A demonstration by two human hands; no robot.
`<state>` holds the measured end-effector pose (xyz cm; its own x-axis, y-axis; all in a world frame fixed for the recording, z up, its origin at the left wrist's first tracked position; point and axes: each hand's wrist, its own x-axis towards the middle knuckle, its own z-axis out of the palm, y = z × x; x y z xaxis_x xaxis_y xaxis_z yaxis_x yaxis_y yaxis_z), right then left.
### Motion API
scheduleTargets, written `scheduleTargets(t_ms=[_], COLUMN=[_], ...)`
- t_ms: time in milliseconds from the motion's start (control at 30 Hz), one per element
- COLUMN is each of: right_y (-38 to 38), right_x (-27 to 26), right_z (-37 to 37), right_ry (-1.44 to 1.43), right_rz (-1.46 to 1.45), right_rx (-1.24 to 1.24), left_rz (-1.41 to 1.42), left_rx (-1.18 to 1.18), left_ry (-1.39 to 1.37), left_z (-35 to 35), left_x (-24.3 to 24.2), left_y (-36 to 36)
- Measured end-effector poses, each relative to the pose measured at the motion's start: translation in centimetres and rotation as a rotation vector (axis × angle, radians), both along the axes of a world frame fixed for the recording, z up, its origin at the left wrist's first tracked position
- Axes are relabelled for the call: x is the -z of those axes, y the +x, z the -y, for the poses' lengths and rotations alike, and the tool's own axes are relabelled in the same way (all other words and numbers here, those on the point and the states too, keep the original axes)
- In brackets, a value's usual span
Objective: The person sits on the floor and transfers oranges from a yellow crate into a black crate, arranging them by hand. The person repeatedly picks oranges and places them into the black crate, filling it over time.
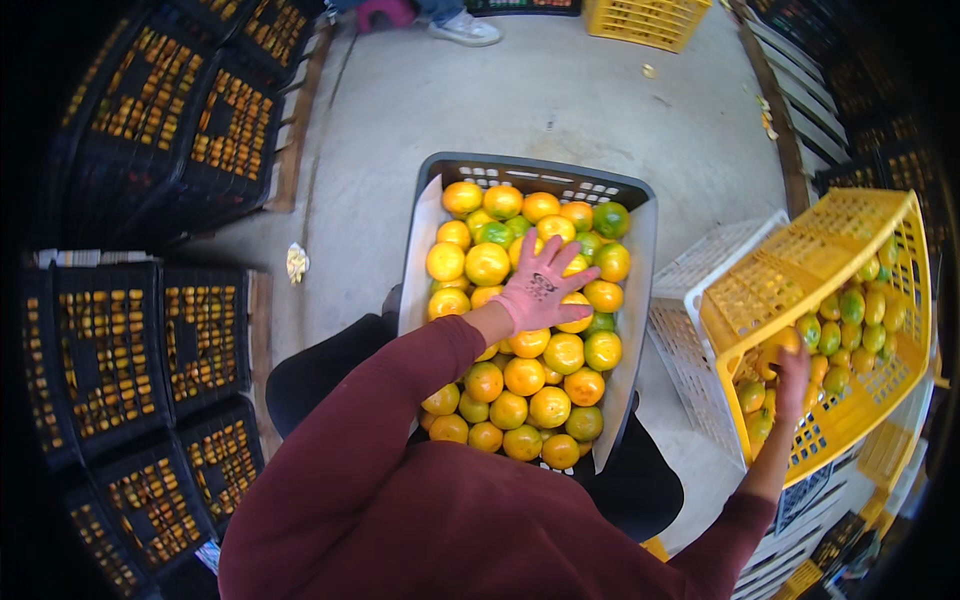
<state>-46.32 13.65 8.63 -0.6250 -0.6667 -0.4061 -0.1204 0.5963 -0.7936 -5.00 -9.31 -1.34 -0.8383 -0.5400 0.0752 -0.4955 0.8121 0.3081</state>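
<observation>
My left hand point(544, 289), in a pink glove with dark print on its back, lies palm down with fingers spread on yellow-orange and green mandarins point(526, 375). These fill a dark plastic crate point(651, 196) in front of my body, with pale liner sheets point(634, 315) along its two sides. Off to the right, my right hand point(792, 379) reaches inside a tilted yellow plastic crate point(806, 274). Its fingers curl against an orange mandarin point(772, 352); blur hides whether they grip it. More green and orange mandarins point(851, 307) lie in that crate.
The yellow crate leans on a white crate point(686, 367). Stacked black crates of fruit point(112, 337) line the left, on wooden pallets point(300, 120). Ahead are another yellow crate point(646, 22) and a person's shoe point(465, 30). Peel-like scraps point(297, 262) litter the concrete floor point(450, 97).
</observation>
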Motion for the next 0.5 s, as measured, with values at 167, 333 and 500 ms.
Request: scheduleTargets(t_ms=[167, 333, 500], right_y=[9.9, 22.5, 31.7], right_x=[-8.9, -7.8, 3.1], right_z=[4.5, 18.8, 32.0], right_ry=[-0.935, -0.428, -0.115], right_rz=[0.307, 0.344, 0.267], right_rx=[-0.11, -0.513, -0.848], left_rz=[-0.087, -0.057, 0.084], left_rx=[-0.039, -0.115, -0.322], left_ry=[0.011, 0.016, -0.019], left_z=[0.0, 0.1, -0.7], left_x=[0.5, -1.1, -4.0], left_y=[0.3, 2.2, 7.0])
